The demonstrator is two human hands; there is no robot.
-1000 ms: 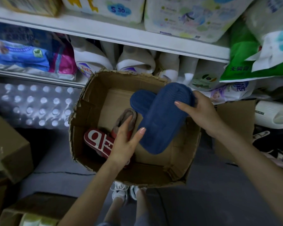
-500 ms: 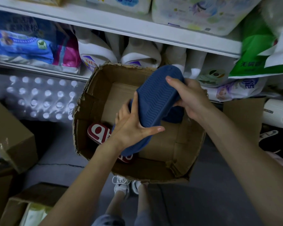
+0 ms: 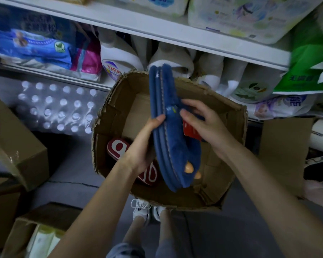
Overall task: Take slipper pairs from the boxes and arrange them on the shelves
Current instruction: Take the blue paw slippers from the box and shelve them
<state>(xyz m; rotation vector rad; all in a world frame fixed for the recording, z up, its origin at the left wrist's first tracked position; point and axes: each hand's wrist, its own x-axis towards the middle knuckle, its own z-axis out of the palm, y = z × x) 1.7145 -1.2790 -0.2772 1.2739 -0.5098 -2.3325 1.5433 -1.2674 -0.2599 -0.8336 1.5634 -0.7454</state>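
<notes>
The blue slipper pair [image 3: 168, 127], held together on edge, hangs above the middle of the cardboard box [image 3: 212, 88]. The left grip [image 3: 144, 146] clasps the soles from the box's left side. The right grip [image 3: 203, 125] curls over the fluffy upper. The pair is probably light and soft, with bendy soles, so clasping both soles mid-length should keep it together. A red slipper [image 3: 119, 148] lies inside the box.

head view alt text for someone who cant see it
The left hand and right hand hold a pair of blue slippers pressed together above an open cardboard box. A red slipper lies inside the box, with stocked shelves behind.
</notes>
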